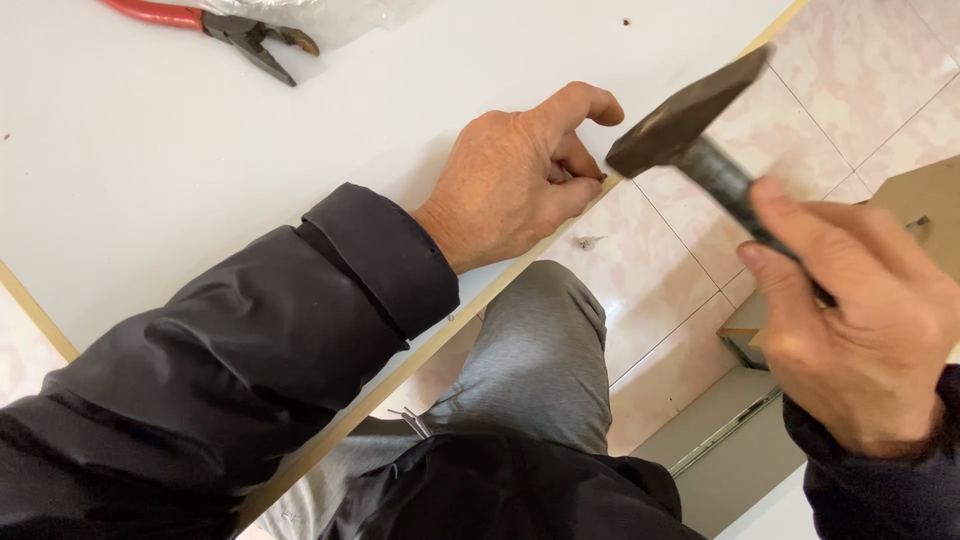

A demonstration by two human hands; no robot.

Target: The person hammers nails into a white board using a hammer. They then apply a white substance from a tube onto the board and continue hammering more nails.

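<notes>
Dark steel hammer (690, 125): right hand (860, 320) is gripping its handle, fingers clamped, head hovering just right of the nail (601, 178) that left hand (520, 180) fingers are pinching at the white surface (200, 130) edge.

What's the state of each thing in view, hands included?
left hand: resting on the white board at its edge, fingertips pinched, apparently on a small nail
right hand: gripping the hammer
hammer: raised, head just above the board edge
pliers: lying on the board, jaws slightly open
</notes>
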